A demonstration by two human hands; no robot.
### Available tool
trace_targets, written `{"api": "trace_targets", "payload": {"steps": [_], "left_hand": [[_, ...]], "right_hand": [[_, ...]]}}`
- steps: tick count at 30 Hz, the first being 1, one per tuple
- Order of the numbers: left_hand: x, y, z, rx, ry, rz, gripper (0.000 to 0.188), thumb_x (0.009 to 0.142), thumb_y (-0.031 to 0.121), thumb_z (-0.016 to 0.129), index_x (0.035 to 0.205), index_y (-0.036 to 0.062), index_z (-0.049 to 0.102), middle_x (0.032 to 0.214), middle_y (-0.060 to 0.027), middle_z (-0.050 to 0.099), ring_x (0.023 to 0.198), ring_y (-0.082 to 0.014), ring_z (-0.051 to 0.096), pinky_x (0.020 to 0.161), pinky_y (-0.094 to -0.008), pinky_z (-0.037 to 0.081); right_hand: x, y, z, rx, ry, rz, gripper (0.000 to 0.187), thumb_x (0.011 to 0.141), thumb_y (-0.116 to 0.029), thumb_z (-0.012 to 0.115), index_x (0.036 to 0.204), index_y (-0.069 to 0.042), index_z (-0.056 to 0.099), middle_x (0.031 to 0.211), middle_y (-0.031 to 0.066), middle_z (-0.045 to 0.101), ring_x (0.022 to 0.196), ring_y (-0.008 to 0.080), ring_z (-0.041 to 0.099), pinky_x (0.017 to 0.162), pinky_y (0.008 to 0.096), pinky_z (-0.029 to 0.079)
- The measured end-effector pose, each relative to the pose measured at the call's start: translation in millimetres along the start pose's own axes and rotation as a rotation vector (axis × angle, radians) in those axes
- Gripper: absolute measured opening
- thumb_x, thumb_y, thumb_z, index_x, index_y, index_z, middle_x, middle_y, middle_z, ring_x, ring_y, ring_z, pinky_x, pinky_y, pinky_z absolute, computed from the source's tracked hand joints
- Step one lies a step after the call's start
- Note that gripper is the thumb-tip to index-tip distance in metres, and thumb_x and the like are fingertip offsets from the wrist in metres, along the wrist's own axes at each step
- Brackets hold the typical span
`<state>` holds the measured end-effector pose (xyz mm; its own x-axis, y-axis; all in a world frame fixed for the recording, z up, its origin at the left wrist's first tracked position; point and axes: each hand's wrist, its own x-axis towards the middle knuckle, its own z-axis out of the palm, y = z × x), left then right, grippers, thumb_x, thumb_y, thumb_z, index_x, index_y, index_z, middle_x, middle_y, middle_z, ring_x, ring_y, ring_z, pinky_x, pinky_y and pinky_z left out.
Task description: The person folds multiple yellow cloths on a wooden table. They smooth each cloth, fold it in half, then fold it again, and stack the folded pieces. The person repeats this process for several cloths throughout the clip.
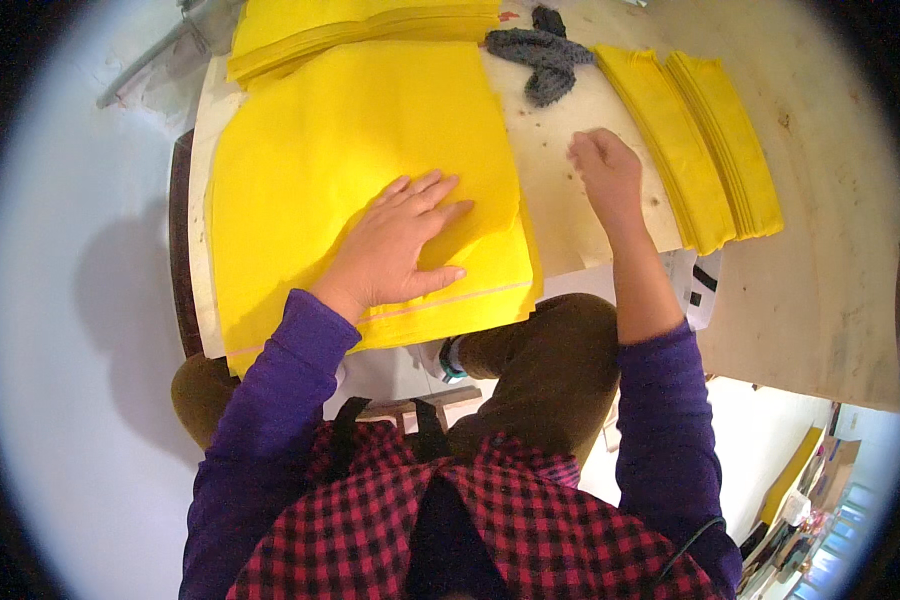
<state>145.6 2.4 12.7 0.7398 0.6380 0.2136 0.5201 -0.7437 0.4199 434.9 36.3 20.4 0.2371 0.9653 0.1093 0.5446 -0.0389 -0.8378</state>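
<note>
A stack of yellow cloth sheets (310,150) lies flat on the table before me, a pale line running along its near edge. My left hand (400,240) rests palm down on the top sheet, fingers spread. To the right of the stack, my right hand (607,170) is held above bare tabletop with its fingers curled in. Whether anything is inside those fingers is hidden. Beyond that hand sits a crumpled dark grey cloth (542,60).
Two narrow folded yellow cloth bundles (675,150) lie side by side on the right of the wooden table (810,290). Another yellow cloth pile (370,30) is at the far edge. A white wall (60,330) stands close on the left. My knees are under the near edge.
</note>
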Motion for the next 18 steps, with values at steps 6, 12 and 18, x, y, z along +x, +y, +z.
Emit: {"api": "trace_targets", "payload": {"steps": [6, 12, 18], "left_hand": [[-2, 2, -3, -0.036, -0.033, -0.033, 0.07, 0.078, 0.046, 0.061, 0.135, 0.0079, 0.047, 0.147, -0.0173, 0.035, 0.136, -0.0354, 0.031, 0.113, -0.0469, 0.021], [-3, 2, -1, -0.039, -0.039, -0.049, 0.07, 0.077, 0.046, 0.062, 0.134, 0.0081, 0.048, 0.147, -0.0172, 0.036, 0.136, -0.0344, 0.032, 0.113, -0.0475, 0.022], [-3, -1, 4, -0.014, 0.026, -0.014, 0.066, 0.079, 0.049, 0.062, 0.128, 0.007, 0.052, 0.141, -0.0186, 0.043, 0.133, -0.0336, 0.036, 0.112, -0.0459, 0.024]], "right_hand": [[95, 31, 44, -0.538, 0.116, -0.372, 0.03, 0.084, -0.02, 0.064, 0.112, -0.009, 0.065, 0.112, 0.0143, 0.06, 0.098, 0.0312, 0.06, 0.088, 0.0405, 0.048], [114, 33, 47, -0.593, -0.01, -0.279, 0.021, 0.089, -0.022, 0.059, 0.099, -0.006, 0.066, 0.105, 0.0182, 0.061, 0.097, 0.0367, 0.058, 0.086, 0.044, 0.047], [83, 29, 31, -0.678, 0.019, -0.251, 0.037, 0.092, -0.039, 0.051, 0.086, -0.005, 0.065, 0.091, 0.0186, 0.065, 0.087, 0.0383, 0.059, 0.078, 0.0458, 0.047]]}}
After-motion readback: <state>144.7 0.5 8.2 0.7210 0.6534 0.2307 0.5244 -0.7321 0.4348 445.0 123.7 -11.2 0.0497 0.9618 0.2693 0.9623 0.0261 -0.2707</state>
